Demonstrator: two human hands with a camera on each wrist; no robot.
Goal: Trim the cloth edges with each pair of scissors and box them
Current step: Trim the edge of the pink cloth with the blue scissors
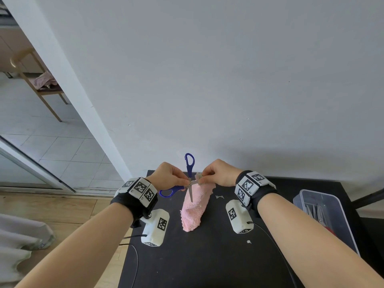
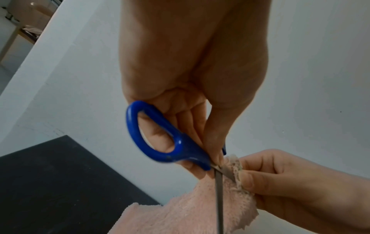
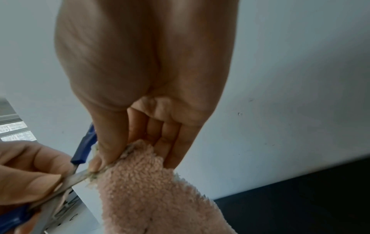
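Note:
A pair of blue-handled scissors [image 1: 189,165] is held upright above a black table [image 1: 207,256], its blades spread wide. My left hand [image 1: 176,178] grips it near the pivot, fingers curled round the lower handle [image 2: 160,152]. One blade points down in front of the pink fluffy cloth [image 1: 195,210]. The other blade [image 3: 78,175] reaches right into the cloth's frayed top edge [image 2: 237,167]. My right hand [image 1: 207,176] pinches that edge between thumb and fingers [image 3: 112,152] and lifts it, while the rest of the cloth [image 3: 152,197] hangs to the table.
A clear plastic box [image 1: 336,206] stands at the table's right edge with other scissors [image 1: 318,215] inside. Small white scraps [image 1: 219,197] lie on the table right of the cloth. A grey wall rises just behind. The floor drops away to the left.

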